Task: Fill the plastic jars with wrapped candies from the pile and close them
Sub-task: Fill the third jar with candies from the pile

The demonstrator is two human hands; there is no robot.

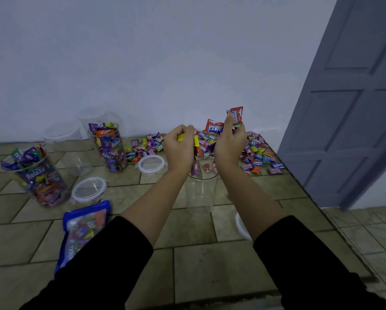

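An empty clear plastic jar [200, 195] stands open on the tiled counter, between my forearms. Both hands hover just above its mouth. My left hand [179, 146] grips a fistful of wrapped candies, yellow wrappers showing between the fingers. My right hand [230, 139] grips more candies, with red wrappers [236, 114] sticking up above it. A few candies [201, 168] are falling at the jar's mouth. The candy pile [255, 153] spreads along the wall behind my hands. Two filled jars [110, 146] [40, 177] stand lidless at the left.
Clear lids [151, 164] [89, 190] lie on the counter, another lid [241, 224] sits partly hidden by my right forearm. Empty jars [63, 136] stand by the wall. A blue candy bag [82, 229] lies at the front left. The counter edge [317, 206] and a grey door [353, 108] are on the right.
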